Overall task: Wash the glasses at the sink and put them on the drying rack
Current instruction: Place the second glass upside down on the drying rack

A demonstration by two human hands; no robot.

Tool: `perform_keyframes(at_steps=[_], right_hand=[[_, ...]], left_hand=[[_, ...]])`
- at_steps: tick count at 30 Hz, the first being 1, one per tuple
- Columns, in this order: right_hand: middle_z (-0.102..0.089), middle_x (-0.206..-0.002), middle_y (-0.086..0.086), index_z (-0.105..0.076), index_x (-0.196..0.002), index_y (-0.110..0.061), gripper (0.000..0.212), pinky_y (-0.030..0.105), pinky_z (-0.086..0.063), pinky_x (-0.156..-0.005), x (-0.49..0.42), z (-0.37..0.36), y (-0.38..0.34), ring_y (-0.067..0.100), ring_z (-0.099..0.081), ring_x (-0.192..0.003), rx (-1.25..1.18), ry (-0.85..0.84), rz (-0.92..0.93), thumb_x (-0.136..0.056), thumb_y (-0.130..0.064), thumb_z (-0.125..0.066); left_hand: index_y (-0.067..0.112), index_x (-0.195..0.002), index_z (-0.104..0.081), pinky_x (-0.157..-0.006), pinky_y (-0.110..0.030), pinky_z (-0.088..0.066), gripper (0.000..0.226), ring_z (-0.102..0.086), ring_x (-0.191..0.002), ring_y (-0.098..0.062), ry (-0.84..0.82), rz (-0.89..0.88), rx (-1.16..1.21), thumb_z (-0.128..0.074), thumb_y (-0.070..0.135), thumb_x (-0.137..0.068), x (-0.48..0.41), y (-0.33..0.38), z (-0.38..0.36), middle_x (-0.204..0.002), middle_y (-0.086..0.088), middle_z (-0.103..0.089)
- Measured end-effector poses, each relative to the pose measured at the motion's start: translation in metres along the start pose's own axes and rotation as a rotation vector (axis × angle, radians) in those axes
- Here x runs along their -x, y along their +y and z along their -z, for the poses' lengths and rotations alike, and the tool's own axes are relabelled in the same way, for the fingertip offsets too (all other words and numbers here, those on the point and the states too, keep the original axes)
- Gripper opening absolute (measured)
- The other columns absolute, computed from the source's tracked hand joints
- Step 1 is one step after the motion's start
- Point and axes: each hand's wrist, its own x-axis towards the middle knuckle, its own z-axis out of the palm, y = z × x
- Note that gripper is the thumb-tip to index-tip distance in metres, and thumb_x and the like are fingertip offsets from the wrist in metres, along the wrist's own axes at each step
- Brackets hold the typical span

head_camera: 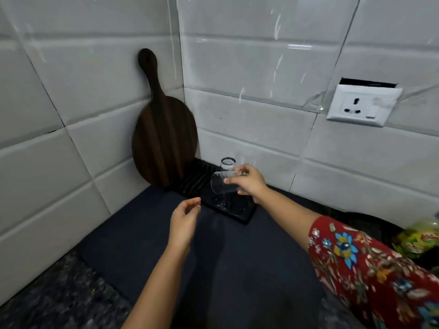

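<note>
My right hand (249, 181) grips a clear glass (219, 185) on its side, mouth pointing left, just above the black ribbed drying rack (197, 178) in the counter's corner. A second clear glass (228, 163) stands upside down on the rack right behind the held one. My left hand (184, 220) hovers over the dark mat, a little in front and to the left of the rack, fingers loosely curled and holding nothing. The sink is out of view.
A dark wooden paddle board (164, 136) leans in the tiled corner behind the rack. A dark mat (213, 269) covers the granite counter (59, 298). A white wall socket (361, 106) sits at the right, and a blurred green and yellow object (418, 238) at the right edge.
</note>
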Motion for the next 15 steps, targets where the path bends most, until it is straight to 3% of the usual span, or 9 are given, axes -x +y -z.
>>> perform_keyframes(at_steps=[3, 6, 8, 13, 15], right_hand=[[-0.06, -0.09, -0.001, -0.048, -0.1, -0.019, 0.057, 0.031, -0.046, -0.065, -0.02, -0.022, -0.005, 0.02, -0.059, -0.084, 0.4, -0.003, 0.169, -0.059, -0.031, -0.087], [-0.061, -0.102, 0.005, -0.045, -0.111, -0.017, 0.069, 0.029, -0.043, -0.067, -0.03, -0.038, -0.009, 0.025, -0.059, -0.094, 0.647, -0.037, 0.242, -0.059, -0.035, -0.087], [-0.062, -0.107, 0.004, -0.047, -0.11, -0.019, 0.067, 0.032, -0.049, -0.072, -0.037, -0.046, -0.009, 0.025, -0.061, -0.098, 0.714, -0.033, 0.269, -0.058, -0.036, -0.087], [-0.062, -0.111, 0.001, -0.047, -0.116, -0.02, 0.069, 0.031, -0.042, -0.073, -0.044, -0.057, -0.006, 0.023, -0.06, -0.102, 0.806, -0.039, 0.296, -0.061, -0.042, -0.083], [-0.063, -0.11, 0.0, -0.048, -0.115, -0.021, 0.068, 0.032, -0.045, -0.076, -0.045, -0.059, -0.003, 0.023, -0.059, -0.104, 0.774, -0.043, 0.275, -0.06, -0.042, -0.084]], left_hand=[[0.02, -0.114, -0.062, -0.087, -0.024, -0.041, 0.022, -0.058, -0.109, -0.012, 0.019, 0.014, -0.005, -0.051, 0.012, -0.096, -0.013, -0.008, -0.001, -0.114, 0.006, -0.062], [0.022, -0.113, -0.062, -0.088, -0.025, -0.043, 0.021, -0.058, -0.107, -0.012, 0.032, 0.019, -0.019, -0.052, 0.013, -0.096, -0.022, -0.015, 0.001, -0.114, 0.006, -0.062], [0.02, -0.115, -0.061, -0.085, -0.022, -0.044, 0.022, -0.058, -0.103, -0.009, 0.039, 0.023, -0.02, -0.051, 0.013, -0.096, -0.025, -0.019, 0.002, -0.113, 0.006, -0.062], [0.018, -0.117, -0.061, -0.085, -0.023, -0.042, 0.024, -0.058, -0.103, -0.011, 0.044, 0.047, -0.02, -0.051, 0.013, -0.096, -0.026, -0.028, -0.001, -0.115, 0.005, -0.062], [0.018, -0.116, -0.061, -0.08, -0.02, -0.043, 0.023, -0.058, -0.099, -0.007, 0.045, 0.052, -0.014, -0.051, 0.012, -0.096, -0.026, -0.031, -0.001, -0.114, 0.006, -0.062]])
